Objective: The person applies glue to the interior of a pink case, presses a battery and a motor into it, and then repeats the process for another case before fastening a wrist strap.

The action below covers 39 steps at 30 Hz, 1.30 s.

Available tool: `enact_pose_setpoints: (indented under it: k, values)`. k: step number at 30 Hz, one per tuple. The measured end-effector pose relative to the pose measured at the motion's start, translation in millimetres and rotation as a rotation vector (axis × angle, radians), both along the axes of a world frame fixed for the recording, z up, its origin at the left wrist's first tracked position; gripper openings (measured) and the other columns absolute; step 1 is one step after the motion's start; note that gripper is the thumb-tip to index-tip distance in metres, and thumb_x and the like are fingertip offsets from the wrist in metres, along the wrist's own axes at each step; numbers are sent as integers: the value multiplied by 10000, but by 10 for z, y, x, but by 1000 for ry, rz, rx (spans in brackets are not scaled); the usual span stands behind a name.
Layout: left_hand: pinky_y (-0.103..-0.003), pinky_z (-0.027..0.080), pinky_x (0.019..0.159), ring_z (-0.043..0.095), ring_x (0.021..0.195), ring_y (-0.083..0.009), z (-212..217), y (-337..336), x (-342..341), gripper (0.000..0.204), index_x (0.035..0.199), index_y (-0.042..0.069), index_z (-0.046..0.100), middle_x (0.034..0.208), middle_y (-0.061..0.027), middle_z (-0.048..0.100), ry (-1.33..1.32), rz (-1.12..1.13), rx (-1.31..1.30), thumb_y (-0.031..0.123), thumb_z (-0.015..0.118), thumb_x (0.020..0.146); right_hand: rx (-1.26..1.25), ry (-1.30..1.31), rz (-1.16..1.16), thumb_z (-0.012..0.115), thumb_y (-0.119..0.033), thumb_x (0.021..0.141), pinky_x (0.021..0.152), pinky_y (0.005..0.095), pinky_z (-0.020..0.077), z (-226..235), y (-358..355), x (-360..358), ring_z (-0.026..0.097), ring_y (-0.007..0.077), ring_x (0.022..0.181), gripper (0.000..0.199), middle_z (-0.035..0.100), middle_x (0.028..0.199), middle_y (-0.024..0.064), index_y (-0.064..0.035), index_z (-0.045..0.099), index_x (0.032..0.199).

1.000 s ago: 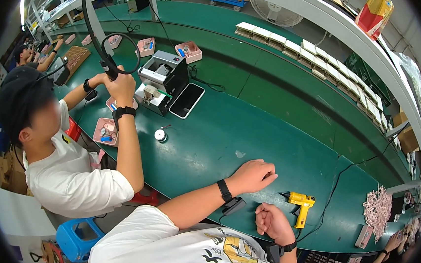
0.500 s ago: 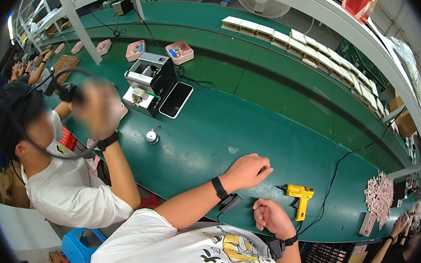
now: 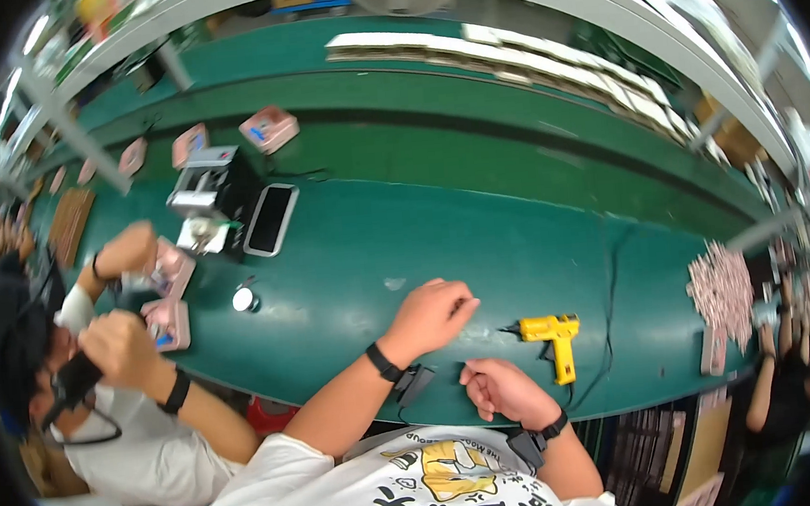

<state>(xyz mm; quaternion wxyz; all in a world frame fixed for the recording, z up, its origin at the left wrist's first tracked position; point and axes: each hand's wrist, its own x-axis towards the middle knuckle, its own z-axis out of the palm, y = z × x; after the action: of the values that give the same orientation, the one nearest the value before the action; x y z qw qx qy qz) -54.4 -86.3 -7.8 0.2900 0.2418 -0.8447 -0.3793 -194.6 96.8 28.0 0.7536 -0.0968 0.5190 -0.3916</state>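
Nearby, a co-worker's hand [image 3: 124, 248] has dropped from up high to the pink trays [image 3: 171, 271]. The person's left hand [image 3: 433, 313] stays curled, fingertips on the green surface [image 3: 348, 257]; right hand [image 3: 501, 390] stays loosely curled, beside the yellow glue gun [image 3: 554, 334].

Yellow glue gun [image 3: 551, 335], green table [image 3: 481, 247]

White printed T-shirt, black bands on the wrists of both hands.
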Motion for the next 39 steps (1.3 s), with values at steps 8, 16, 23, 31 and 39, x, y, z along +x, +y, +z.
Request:
enact_pose_setpoints:
  k: [8, 16, 23, 31, 39]
  values:
    - [-412, 535, 691, 684, 749, -286, -21, -7, -93, 181, 920, 52, 723, 766, -107, 696, -50, 23, 49, 192, 784, 1018, -58, -17, 44, 567, -438, 1157, 469, 310, 442, -112, 34, -14, 515, 129, 488, 400, 557, 657, -4, -56, 637, 1062]
    - [-355, 523, 689, 658, 699, -196, -211, -21, -125, 224, 893, 27, 702, 770, -72, 710, -51, 36, 94, 173, 760, 1053, -120, 10, 36, 608, -512, 1087, 470, 314, 472, -223, 74, -30, 510, 126, 478, 443, 541, 655, -11, -75, 634, 1024]
    - [-305, 519, 687, 658, 727, -102, -147, -53, -115, 253, 901, 13, 683, 780, -43, 725, -61, 140, 182, 181, 744, 1079, -153, -73, 94, 603, -474, 1092, 481, 302, 450, -288, 33, 17, 500, 112, 488, 397, 519, 655, -25, -88, 616, 998]
    - [-264, 510, 707, 645, 765, -80, -265, -110, -92, 185, 992, 43, 681, 881, -26, 748, 113, 168, 449, 163, 677, 1134, -52, -253, 104, 624, -535, 1042, 499, 313, 420, -328, -33, -84, 480, 96, 554, 398, 512, 701, -52, -149, 604, 946]
    - [-298, 566, 831, 695, 917, -119, 35, -123, -111, 162, 1058, 34, 701, 994, -54, 775, 48, 3, 624, 153, 645, 1152, -26, -324, 53, 600, -424, 1100, 511, 318, 421, -253, -67, -51, 465, 109, 534, 337, 506, 670, -34, -125, 606, 944]
